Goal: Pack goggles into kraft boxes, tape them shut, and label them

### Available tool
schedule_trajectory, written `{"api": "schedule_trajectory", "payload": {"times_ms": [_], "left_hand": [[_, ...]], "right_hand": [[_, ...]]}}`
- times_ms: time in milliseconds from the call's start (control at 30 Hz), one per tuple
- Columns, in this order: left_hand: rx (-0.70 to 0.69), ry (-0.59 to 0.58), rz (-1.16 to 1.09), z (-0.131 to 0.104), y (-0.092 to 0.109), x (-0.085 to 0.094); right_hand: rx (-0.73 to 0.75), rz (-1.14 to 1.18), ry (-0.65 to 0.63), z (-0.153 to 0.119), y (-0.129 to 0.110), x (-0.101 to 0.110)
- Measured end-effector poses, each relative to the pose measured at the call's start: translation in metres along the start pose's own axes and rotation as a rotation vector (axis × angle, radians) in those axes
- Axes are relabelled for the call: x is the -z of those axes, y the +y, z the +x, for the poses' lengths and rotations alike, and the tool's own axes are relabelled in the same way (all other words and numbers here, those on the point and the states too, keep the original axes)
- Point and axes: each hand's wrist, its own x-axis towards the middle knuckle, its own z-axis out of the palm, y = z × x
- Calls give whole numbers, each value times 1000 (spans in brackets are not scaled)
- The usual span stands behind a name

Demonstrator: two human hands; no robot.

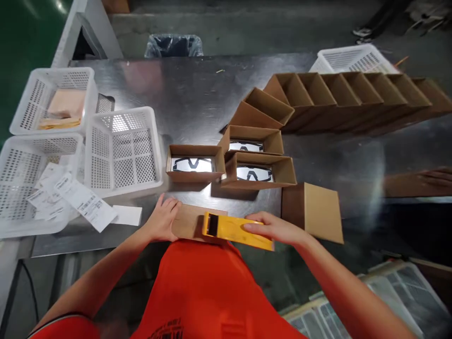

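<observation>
My left hand (163,219) grips the left end of a closed brown cardboard box (187,219) at the near table edge, against my body. In my right hand (271,227) is a long yellow tool (243,230) that looks like a tape dispenser, with a dark part at its left end. It is over the box's right half and hides part of it; I cannot tell whether they touch. Just beyond stand three open cartons: a left carton (196,176), a right carton (284,172) and a rear carton (273,141). Each has a white item showing dark-framed glasses inside.
A row of open cartons (339,110) stretches along the right back. Another brown carton (323,212) stands right of my right hand. At left are white baskets (157,155), paper slips (84,202) and a white card (127,215). A lined bin (173,45) is beyond the table.
</observation>
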Motion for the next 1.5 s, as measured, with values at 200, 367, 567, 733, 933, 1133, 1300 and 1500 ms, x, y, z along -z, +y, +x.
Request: {"api": "schedule_trajectory", "payload": {"times_ms": [200, 367, 567, 733, 933, 1133, 1300, 1500], "left_hand": [[18, -26, 116, 1, 2, 5], [50, -83, 328, -1, 11, 12], [45, -173, 507, 42, 88, -15], [11, -182, 429, 87, 139, -43], [-88, -96, 342, 78, 139, -39], [-359, 31, 262, 72, 173, -4], [-666, 203, 209, 77, 150, -13], [-547, 13, 128, 44, 81, -67]], "right_hand": [[-76, 165, 28, -46, 111, 59], [82, 48, 82, -15, 133, 52], [21, -344, 252, 20, 89, 39], [-112, -483, 254, 23, 59, 40], [-141, -374, 282, 1, 51, 43], [-267, -449, 515, -37, 65, 35], [-511, -527, 792, -82, 102, 32], [-513, -126, 1036, -130, 174, -19]]}}
